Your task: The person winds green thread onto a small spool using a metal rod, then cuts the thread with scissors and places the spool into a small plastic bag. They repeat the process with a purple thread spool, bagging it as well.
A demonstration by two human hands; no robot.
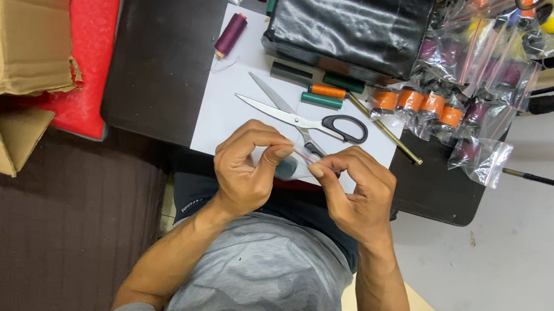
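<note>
Closest in, both hands meet just above the person's lap at the near edge of the dark table (pixel 161 53). The left hand (pixel 244 165) is curled, thumb and forefinger pinching the top edge of a small clear bag (pixel 294 165); the right hand (pixel 356 192) is curled too, its fingertips nipping the same edge from the other side. Inside that bag sits a dark teal spool, only partly visible between the fingers, and the bag's top edge shows a thin red strip.

Just beyond the knuckles, a pair of scissors (pixel 304 118) with black handles lies on a white sheet (pixel 225 112), blades pointing left, handles nearly touching the right hand. Past that, loose green and orange spools (pixel 328 91) and a thin brass rod (pixel 385 129). A purple spool (pixel 230 34) rests near the sheet's far left corner. Right of the sheet, bagged orange and purple spools (pixel 436 106) crowd together. Farther back, a black case (pixel 350 18). Off to the left, a cardboard box (pixel 20 33) with more spools.
</note>
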